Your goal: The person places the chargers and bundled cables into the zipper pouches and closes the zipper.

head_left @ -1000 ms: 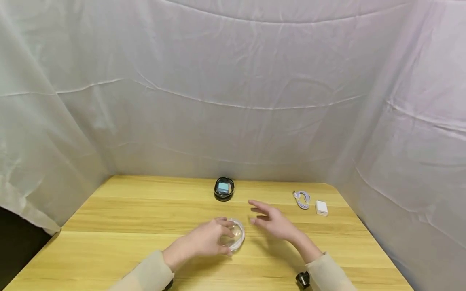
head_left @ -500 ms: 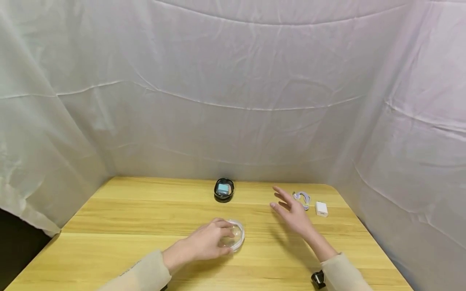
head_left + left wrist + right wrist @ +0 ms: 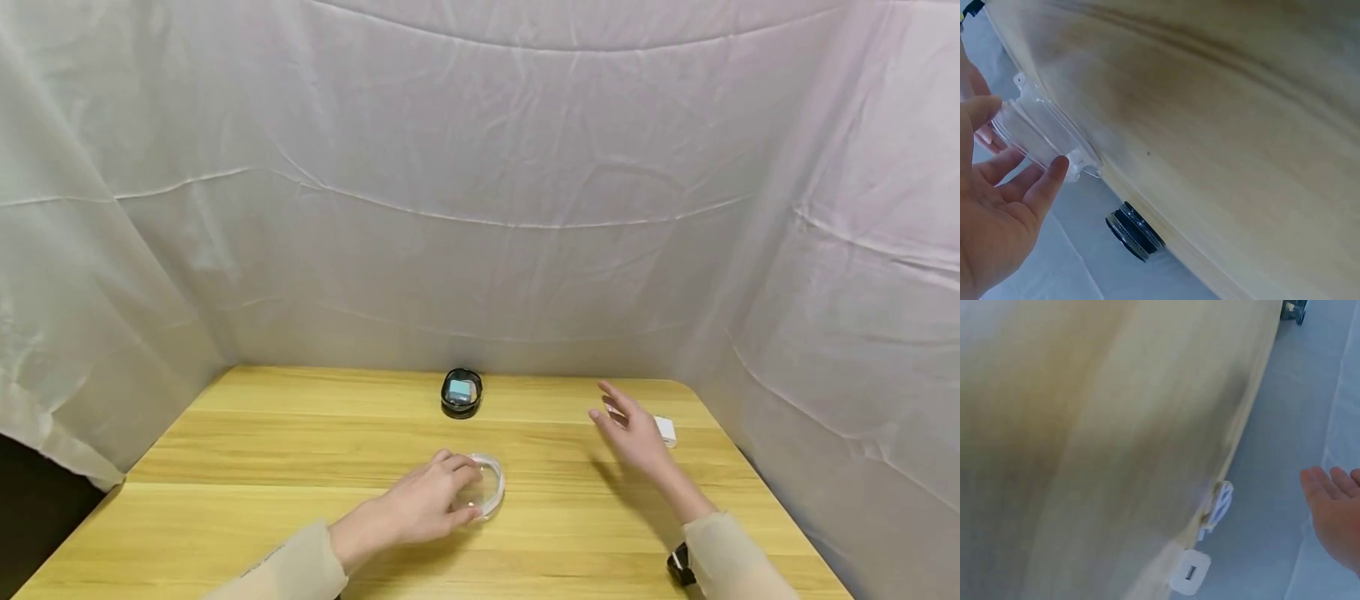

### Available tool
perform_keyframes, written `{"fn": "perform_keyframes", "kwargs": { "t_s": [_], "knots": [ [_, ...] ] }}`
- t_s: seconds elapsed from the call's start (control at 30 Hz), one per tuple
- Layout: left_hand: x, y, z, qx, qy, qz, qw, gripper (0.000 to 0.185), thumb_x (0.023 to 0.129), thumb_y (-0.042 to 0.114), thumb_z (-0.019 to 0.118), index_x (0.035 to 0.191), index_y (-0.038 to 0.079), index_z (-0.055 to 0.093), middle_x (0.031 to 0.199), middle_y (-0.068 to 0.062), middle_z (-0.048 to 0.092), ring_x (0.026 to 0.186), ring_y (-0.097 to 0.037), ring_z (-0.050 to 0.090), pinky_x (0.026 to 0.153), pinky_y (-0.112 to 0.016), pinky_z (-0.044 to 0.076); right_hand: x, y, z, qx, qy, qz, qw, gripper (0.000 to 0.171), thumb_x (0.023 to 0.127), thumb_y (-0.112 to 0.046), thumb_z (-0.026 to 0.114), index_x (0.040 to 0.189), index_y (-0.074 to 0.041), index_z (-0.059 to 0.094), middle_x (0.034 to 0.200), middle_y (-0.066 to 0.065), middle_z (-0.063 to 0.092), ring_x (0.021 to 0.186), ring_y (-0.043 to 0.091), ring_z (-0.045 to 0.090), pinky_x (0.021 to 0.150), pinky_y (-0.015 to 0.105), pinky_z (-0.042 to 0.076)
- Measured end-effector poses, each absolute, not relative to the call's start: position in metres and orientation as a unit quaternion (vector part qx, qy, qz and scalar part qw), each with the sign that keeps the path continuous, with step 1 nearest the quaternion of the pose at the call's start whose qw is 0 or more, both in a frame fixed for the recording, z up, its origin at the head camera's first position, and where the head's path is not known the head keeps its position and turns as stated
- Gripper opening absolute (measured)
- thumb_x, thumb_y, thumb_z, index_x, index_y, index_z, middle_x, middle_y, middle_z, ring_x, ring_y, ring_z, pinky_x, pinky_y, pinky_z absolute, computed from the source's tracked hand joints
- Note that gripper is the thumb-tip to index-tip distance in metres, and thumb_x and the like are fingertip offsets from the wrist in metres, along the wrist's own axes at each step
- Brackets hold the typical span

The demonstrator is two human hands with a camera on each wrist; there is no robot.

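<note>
My left hand [image 3: 423, 504] grips a clear round container [image 3: 491, 493] with a pale rim, which sits on the wooden table. In the left wrist view, the thumb and fingers curl around the side of this transparent container [image 3: 1041, 131], which has small tabs at its edge. Over the right part of the table my right hand [image 3: 637, 437] hovers with its fingers extended, holding nothing. Beneath it, mostly hidden in the head view, lies a coiled pale purple cable [image 3: 1221, 503], seen in the right wrist view beside a white charger plug [image 3: 1190, 572].
A black oval container [image 3: 461, 407] with a light blue item inside stands near the table's back edge. Grey-white cloth [image 3: 480, 250] hangs behind and along both sides of the wooden table [image 3: 285, 433]. A black device [image 3: 680, 565] is strapped at the right wrist.
My right hand has moved right, away from the clear container, and now covers most of the cable and part of the charger plug. My left hand stays on the clear container.
</note>
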State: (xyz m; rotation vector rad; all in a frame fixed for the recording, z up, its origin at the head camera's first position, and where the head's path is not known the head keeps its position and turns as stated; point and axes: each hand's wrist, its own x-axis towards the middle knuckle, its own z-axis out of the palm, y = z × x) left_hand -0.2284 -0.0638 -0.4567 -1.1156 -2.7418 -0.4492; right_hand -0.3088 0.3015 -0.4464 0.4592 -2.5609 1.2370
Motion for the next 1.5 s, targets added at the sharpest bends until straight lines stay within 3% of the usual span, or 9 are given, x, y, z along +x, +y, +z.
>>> {"fn": "perform_keyframes", "kwargs": {
  "t_s": [0.2, 0.6, 0.8, 1.2, 1.5],
  "knots": [
    [-0.224, -0.061, -0.458, -0.372, -0.914, -0.129, 0.096, 0.047, 0.1, 0.035, 0.068, 0.137, 0.005, 0.062, 0.141, -0.006, 0.06, 0.123, -0.021, 0.058, 0.101, -0.037, 0.055, -0.321, 0.313, -0.447, 0.123, -0.899, 0.404, 0.114, 0.063, 0.108, -0.03, 0.059, 0.16, -0.004, 0.036, 0.156, 0.03, 0.043, 0.134, 0.053, 0.05, 0.109, 0.057, 0.046],
    [-0.221, -0.061, -0.46, -0.378, -0.91, -0.118, 0.118, 0.042, 0.103, 0.03, 0.064, 0.14, 0.009, 0.06, 0.141, -0.003, 0.061, 0.124, -0.022, 0.062, 0.103, -0.04, 0.055, -0.351, 0.344, -0.456, 0.117, -0.929, 0.339, 0.096, 0.063, 0.108, -0.025, 0.058, 0.156, 0.008, 0.034, 0.15, 0.039, 0.044, 0.135, 0.057, 0.046, 0.112, 0.067, 0.039],
    [-0.22, -0.061, -0.461, -0.394, -0.902, -0.121, 0.131, 0.04, 0.104, 0.025, 0.062, 0.143, 0.014, 0.059, 0.143, -0.004, 0.059, 0.119, -0.022, 0.064, 0.086, -0.038, 0.061, -0.361, 0.358, -0.463, 0.118, -0.945, 0.295, 0.079, 0.063, 0.107, -0.023, 0.059, 0.155, 0.01, 0.035, 0.153, 0.039, 0.039, 0.139, 0.059, 0.037, 0.113, 0.07, 0.034],
    [-0.221, -0.063, -0.46, -0.386, -0.907, -0.106, 0.129, 0.051, 0.104, 0.022, 0.063, 0.153, 0.028, 0.051, 0.149, -0.003, 0.054, 0.116, -0.024, 0.064, 0.065, -0.029, 0.058, -0.377, 0.372, -0.476, 0.141, -0.957, 0.248, 0.057, 0.078, 0.097, -0.025, 0.073, 0.152, 0.015, 0.035, 0.152, 0.042, 0.037, 0.137, 0.061, 0.039, 0.113, 0.071, 0.033],
    [-0.222, -0.069, -0.456, -0.384, -0.907, -0.126, 0.121, 0.049, 0.104, 0.021, 0.061, 0.153, 0.027, 0.051, 0.147, -0.004, 0.053, 0.116, -0.025, 0.065, 0.081, -0.038, 0.062, -0.383, 0.376, -0.474, 0.172, -0.956, 0.229, 0.055, 0.086, 0.089, -0.029, 0.082, 0.15, 0.015, 0.039, 0.149, 0.044, 0.039, 0.132, 0.062, 0.044, 0.11, 0.071, 0.037]
  ]
}}
